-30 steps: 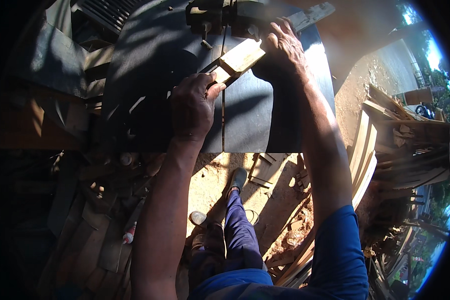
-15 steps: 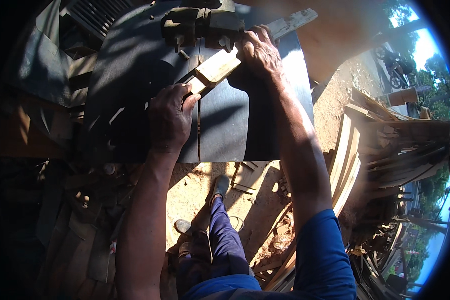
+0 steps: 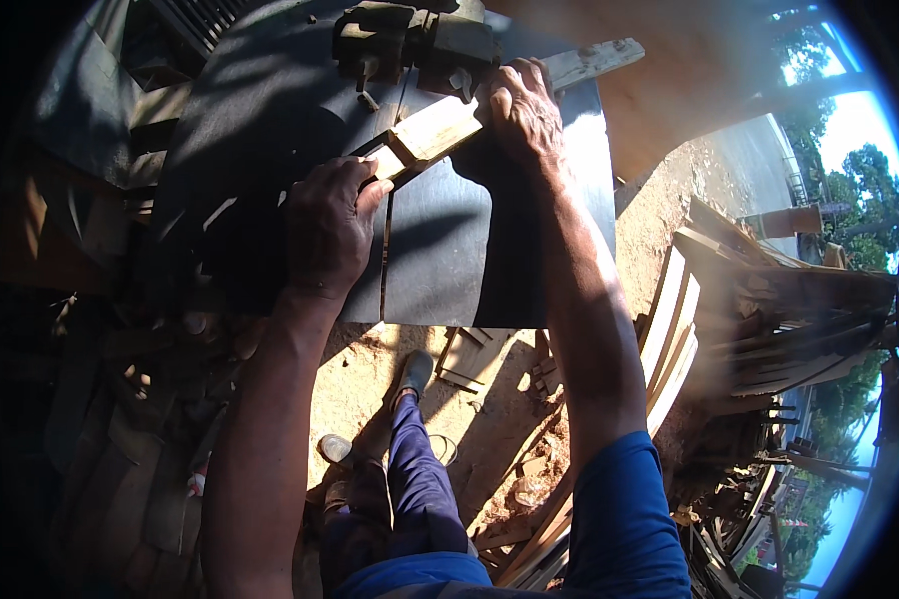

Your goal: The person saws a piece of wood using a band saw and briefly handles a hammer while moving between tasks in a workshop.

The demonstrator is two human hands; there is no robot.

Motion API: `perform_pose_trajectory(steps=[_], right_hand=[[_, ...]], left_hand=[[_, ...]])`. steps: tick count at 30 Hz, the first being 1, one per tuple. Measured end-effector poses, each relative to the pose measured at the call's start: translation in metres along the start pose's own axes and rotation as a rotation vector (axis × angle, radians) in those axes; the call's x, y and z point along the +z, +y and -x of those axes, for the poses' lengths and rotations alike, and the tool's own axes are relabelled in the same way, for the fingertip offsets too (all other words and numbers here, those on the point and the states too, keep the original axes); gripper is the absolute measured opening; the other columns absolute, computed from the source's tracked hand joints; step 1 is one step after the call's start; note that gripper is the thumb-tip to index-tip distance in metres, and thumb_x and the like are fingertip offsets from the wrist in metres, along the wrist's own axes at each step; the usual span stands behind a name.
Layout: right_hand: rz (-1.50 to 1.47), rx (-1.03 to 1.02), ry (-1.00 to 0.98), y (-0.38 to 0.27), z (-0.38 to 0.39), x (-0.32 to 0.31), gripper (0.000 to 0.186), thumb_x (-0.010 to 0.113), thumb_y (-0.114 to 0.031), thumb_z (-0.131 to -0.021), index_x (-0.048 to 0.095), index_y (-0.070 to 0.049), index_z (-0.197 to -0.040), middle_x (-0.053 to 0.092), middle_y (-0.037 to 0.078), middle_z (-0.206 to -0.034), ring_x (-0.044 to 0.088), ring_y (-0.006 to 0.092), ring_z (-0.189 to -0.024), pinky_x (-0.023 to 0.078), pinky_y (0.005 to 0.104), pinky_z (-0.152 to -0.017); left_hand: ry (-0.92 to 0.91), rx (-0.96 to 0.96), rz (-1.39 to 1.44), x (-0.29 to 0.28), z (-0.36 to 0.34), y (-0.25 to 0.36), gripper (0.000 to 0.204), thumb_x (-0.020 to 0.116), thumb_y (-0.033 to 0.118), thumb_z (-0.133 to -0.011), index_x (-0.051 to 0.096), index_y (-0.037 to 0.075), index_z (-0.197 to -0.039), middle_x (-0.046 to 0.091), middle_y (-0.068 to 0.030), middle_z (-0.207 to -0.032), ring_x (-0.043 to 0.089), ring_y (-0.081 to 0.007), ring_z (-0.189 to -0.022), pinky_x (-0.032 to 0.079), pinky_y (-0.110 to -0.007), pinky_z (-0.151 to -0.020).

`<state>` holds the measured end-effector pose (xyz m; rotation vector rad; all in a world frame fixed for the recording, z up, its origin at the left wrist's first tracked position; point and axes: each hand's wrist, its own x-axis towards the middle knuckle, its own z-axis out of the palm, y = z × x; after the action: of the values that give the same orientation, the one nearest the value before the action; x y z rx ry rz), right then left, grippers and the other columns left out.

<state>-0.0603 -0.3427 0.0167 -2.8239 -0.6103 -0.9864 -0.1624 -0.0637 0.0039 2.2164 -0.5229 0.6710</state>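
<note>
A pale wood block (image 3: 435, 128) with a stepped left end lies slantwise on a dark, flat worktable (image 3: 435, 270), over a narrow slot (image 3: 384, 265). My left hand (image 3: 332, 222) is closed on the block's near left end, thumb on top. My right hand (image 3: 522, 112) is wrapped over the far right end, its fingertips partly hidden. Beyond that hand a long, rough wood strip (image 3: 594, 63) juts out past the table. Whether strip and block are one piece is hidden under my right hand.
A dark, blocky machine fitting (image 3: 415, 45) stands at the table's far side, close to the block. Curved boards (image 3: 674, 329) are stacked at the right, scrap wood (image 3: 160, 429) at the lower left. My feet stand on sandy ground (image 3: 370, 374) below the table edge.
The whole view has shifted slightly. Both hands keep their hold on the wood block, and its place over the table slot looks nearly the same.
</note>
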Motion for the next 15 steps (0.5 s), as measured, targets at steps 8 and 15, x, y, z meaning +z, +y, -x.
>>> perform_pose_trajectory(steps=[8, 15], right_hand=[[0.087, -0.102, 0.038, 0.003, 0.003, -0.001, 0.02, 0.052, -0.021, -0.091, 0.068, -0.011, -0.1, 0.062, 0.005, -0.122, 0.048, 0.0348, -0.126, 0.047, 0.0431, -0.105], [0.088, -0.066, 0.011, -0.005, 0.0, -0.003, 0.017, 0.055, -0.019, -0.09, 0.067, -0.01, -0.098, 0.062, 0.004, -0.122, 0.047, 0.0343, -0.127, 0.045, 0.0435, -0.107]], left_hand=[[0.004, -0.007, 0.001, -0.001, 0.0, 0.0, 0.022, 0.073, 0.018, -0.088, 0.066, 0.004, -0.102, 0.07, -0.0134, -0.097, 0.068, -0.0333, -0.092, 0.052, -0.044, -0.079], [0.003, -0.008, -0.028, -0.002, -0.001, 0.0, 0.02, 0.071, 0.02, -0.089, 0.066, 0.005, -0.101, 0.07, -0.0121, -0.098, 0.067, -0.0324, -0.093, 0.051, -0.045, -0.079]])
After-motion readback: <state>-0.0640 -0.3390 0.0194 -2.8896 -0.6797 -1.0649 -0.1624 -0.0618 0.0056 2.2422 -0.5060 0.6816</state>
